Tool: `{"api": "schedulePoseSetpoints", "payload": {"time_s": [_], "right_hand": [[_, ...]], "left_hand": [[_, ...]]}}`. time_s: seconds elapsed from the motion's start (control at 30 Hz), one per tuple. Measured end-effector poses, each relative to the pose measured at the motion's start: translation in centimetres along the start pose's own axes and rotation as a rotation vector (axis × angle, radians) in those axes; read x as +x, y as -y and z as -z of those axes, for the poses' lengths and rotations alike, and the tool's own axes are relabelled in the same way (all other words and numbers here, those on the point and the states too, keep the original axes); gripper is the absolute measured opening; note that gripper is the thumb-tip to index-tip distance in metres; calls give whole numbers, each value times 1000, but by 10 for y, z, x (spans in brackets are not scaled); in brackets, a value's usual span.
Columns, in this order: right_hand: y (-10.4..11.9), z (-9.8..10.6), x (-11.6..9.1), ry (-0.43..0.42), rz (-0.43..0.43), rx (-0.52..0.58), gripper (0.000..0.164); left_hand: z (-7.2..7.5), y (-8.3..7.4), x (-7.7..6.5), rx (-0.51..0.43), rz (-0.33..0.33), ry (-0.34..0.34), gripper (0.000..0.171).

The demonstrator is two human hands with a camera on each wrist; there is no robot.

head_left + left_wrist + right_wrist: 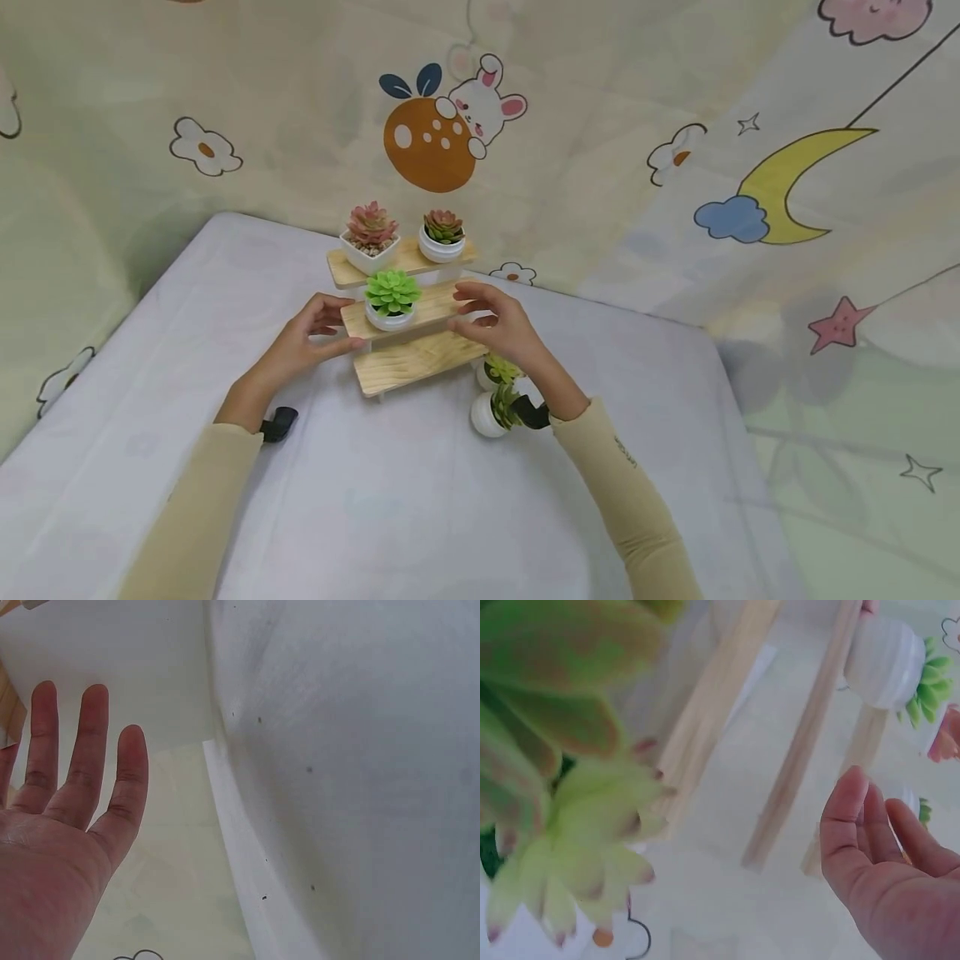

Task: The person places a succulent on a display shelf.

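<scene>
A three-tier wooden shelf stand (420, 358) stands on the white-covered table. My left hand (303, 337) pinches the left end of its middle tier between thumb and index finger; the other fingers extend past it in the left wrist view. Around the right end of that tier, my right hand (498, 325) holds nothing, its fingers loosely bent. A bright green succulent (392, 293) in a round white pot sits on the middle tier, towards the left. On the top tier are a pink succulent (372, 225) in an angular white pot and a reddish-green succulent (443, 227) in a round one.
Two more potted succulents are on the table below my right wrist: a green one lying tilted in its white pot (487, 415) and a yellow-green one (501, 369) behind it. A patterned cloth backdrop (585, 183) rises behind the table (420, 508).
</scene>
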State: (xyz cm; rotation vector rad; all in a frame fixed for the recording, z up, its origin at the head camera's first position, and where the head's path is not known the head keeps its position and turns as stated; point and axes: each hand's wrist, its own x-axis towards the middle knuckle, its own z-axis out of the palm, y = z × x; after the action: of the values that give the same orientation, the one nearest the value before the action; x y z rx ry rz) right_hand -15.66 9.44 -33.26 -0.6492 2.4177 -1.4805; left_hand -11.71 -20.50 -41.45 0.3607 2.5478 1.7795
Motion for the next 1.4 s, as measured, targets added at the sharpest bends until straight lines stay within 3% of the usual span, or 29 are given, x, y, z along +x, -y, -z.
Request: {"api": "schedulePoseSetpoints", "payload": {"time_s": [0.3, 0.53, 0.73, 0.97, 1.23, 1.4], "right_hand": [[-4, 28, -14, 27, 35, -94, 47], [-42, 47, -38, 56, -103, -138, 52], [-67, 50, -61, 75, -185, -81, 61], [-107, 47, -64, 148, -101, -55, 65], [-87, 44, -67, 195, -128, -3, 60], [-109, 44, -66, 215, -137, 35, 61]], "left_hand": [[1, 0, -1, 4, 20, -2, 57], [3, 1, -2, 27, -15, -16, 55], [3, 1, -2, 30, -26, -13, 54], [2, 3, -2, 21, -8, -11, 56], [0, 3, 0, 13, -9, -6, 56], [-1, 2, 1, 16, -8, -6, 55]]}}
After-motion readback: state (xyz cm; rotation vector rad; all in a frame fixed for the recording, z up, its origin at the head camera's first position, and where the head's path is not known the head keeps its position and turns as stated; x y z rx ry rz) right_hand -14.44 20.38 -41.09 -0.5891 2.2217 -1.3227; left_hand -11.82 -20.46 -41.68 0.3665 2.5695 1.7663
